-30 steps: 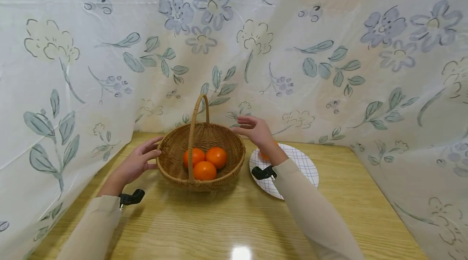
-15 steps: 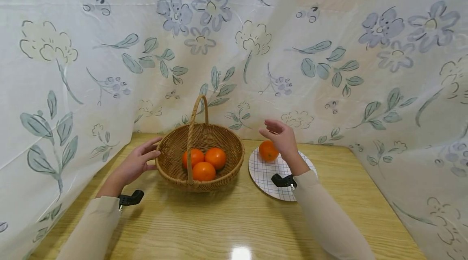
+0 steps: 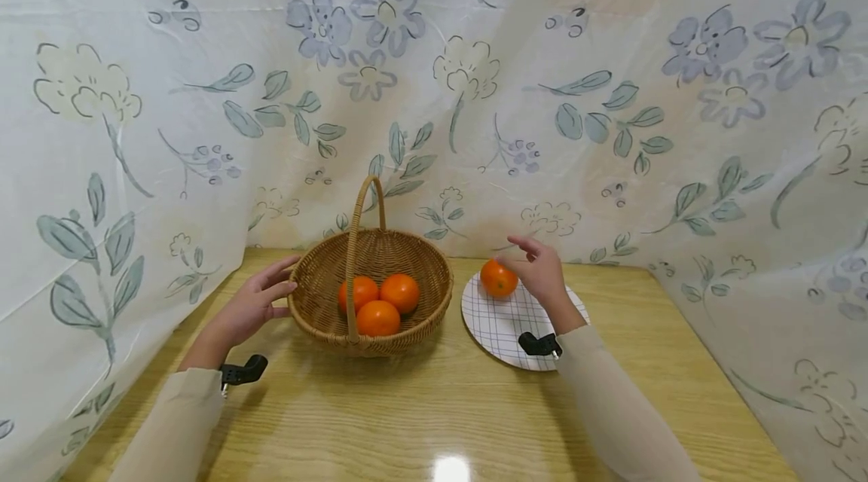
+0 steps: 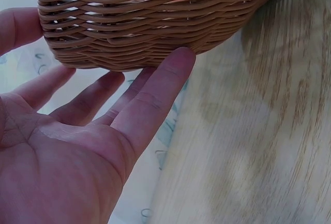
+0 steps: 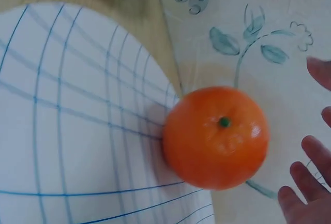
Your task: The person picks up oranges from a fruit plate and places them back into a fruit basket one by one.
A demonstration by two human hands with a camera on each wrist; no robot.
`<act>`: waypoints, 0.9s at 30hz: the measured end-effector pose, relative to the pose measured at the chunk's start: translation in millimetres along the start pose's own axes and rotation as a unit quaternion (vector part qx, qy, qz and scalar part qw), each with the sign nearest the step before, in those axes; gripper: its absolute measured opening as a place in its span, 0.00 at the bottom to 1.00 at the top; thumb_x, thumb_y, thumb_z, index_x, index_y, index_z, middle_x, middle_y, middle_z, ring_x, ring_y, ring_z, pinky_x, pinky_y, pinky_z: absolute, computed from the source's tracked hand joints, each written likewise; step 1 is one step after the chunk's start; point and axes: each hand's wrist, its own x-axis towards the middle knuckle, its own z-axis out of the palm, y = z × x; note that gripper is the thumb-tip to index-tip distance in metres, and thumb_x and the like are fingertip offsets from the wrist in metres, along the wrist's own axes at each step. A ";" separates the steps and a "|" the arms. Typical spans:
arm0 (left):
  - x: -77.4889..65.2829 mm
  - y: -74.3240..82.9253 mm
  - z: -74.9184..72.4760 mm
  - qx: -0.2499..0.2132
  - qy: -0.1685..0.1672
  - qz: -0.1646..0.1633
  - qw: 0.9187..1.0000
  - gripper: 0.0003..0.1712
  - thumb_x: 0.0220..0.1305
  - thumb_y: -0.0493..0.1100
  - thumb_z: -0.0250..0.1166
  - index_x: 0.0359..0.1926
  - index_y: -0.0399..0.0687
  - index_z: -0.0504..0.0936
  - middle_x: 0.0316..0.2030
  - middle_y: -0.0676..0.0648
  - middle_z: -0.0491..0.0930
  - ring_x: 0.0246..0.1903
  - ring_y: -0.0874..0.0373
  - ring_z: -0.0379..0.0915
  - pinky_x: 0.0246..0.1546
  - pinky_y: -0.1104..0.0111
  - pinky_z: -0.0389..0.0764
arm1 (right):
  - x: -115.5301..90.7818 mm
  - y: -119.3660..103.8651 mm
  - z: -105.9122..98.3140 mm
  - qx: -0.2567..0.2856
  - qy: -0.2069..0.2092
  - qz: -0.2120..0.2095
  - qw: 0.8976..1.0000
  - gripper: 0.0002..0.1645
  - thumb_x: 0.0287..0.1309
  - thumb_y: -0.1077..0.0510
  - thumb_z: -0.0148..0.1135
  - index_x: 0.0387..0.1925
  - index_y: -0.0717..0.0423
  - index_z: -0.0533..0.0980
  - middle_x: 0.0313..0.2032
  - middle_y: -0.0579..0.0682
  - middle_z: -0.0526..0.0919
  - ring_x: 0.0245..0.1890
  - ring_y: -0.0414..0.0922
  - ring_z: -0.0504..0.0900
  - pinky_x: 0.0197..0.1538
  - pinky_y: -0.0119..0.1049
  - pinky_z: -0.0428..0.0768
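Observation:
A round wicker basket (image 3: 396, 340) with a tall arched handle stands left of centre and holds several oranges (image 3: 377, 318). My left hand (image 3: 247, 309) touches the basket's left side with extended, spread fingers; up close in the left wrist view, fingertips (image 4: 178, 61) rest against the woven wall. On the right lies a white plate (image 3: 502, 331) with a blue grid pattern. One orange (image 3: 497, 282) sits near its back left edge. My right hand (image 3: 542, 282) hovers over the plate beside this orange, fingers loosely bent and spread. The right wrist view shows a gap between fingers and fruit.
Everything stands on a light wooden table (image 3: 380, 422). A floral cloth (image 3: 434, 90) hangs behind it and along both sides, close to the basket and plate. The basket's handle (image 3: 354, 263) rises above its rim.
My right hand has moved from above the basket's right rim to the right and down, beside the orange on the plate. The left hand has stayed at the basket.

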 end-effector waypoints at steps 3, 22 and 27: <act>0.0 0.7 0.4 0.000 0.000 0.002 1.000 0.39 0.81 0.46 0.52 0.83 0.46 0.45 0.77 0.28 0.49 0.69 0.39 0.63 0.51 0.60 0.85 | -0.8 6.9 0.1 -0.027 -0.028 0.011 0.999 0.41 0.56 0.42 0.76 0.68 0.52 0.75 0.72 0.55 0.71 0.74 0.59 0.65 0.76 0.56 0.63; 0.6 0.9 0.9 -0.005 0.000 0.002 1.000 0.39 0.81 0.46 0.52 0.83 0.47 0.45 0.77 0.27 0.47 0.72 0.28 0.54 0.51 0.60 0.86 | -15.0 23.3 7.9 -0.021 -0.092 0.051 0.994 0.49 0.51 0.47 0.81 0.73 0.48 0.70 0.75 0.55 0.66 0.72 0.64 0.65 0.69 0.61 0.71; 0.3 -0.4 0.1 -0.004 -0.002 0.002 1.000 0.39 0.81 0.46 0.52 0.83 0.47 0.44 0.77 0.27 0.47 0.72 0.28 0.53 0.51 0.60 0.85 | -15.0 26.0 10.1 -0.022 -0.093 0.065 0.993 0.51 0.50 0.48 0.82 0.74 0.48 0.68 0.75 0.55 0.66 0.71 0.63 0.66 0.70 0.60 0.72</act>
